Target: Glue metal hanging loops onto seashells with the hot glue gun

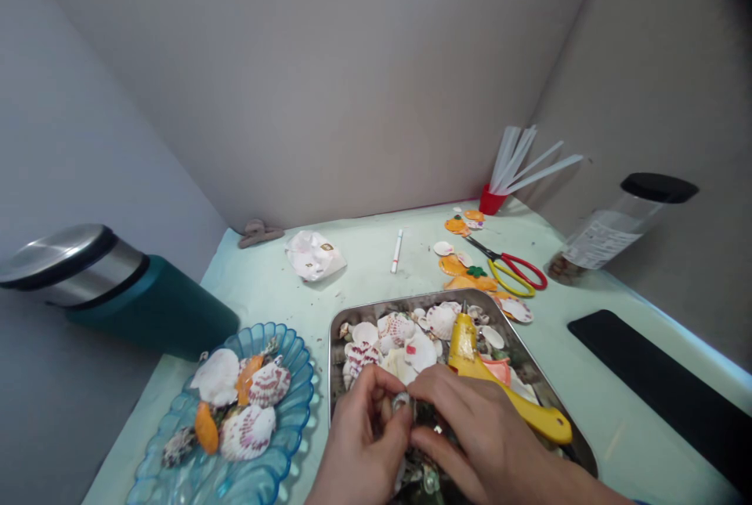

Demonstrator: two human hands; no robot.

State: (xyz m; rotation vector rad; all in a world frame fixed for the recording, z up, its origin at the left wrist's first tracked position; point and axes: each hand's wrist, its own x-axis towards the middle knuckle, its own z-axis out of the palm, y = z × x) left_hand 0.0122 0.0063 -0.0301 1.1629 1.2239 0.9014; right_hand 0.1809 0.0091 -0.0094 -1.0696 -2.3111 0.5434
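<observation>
My left hand (367, 438) is closed in a pinch around a small greyish-white shell (403, 402). Close against it, my right hand (479, 427) has its thumb and fingers bent at the same shell, which they partly hide. Both hands are over the front of a metal tray (336, 333) full of shells. A yellow glue gun (467, 344) lies across the tray's right side, nozzle pointing away, its handle beyond my right hand. Behind my fingers sit a white shell (421, 356) with a red spot and a purple-streaked scallop shell (359, 358).
Left stand a blue scalloped dish (299, 387) of shells and a green bottle (170, 297). Behind lie a crumpled white packet (316, 256) and a white pen (397, 251). Right are scissors (511, 272), glue sticks in a red cup (492, 200), a clear jar (611, 231) and a black object (652, 380).
</observation>
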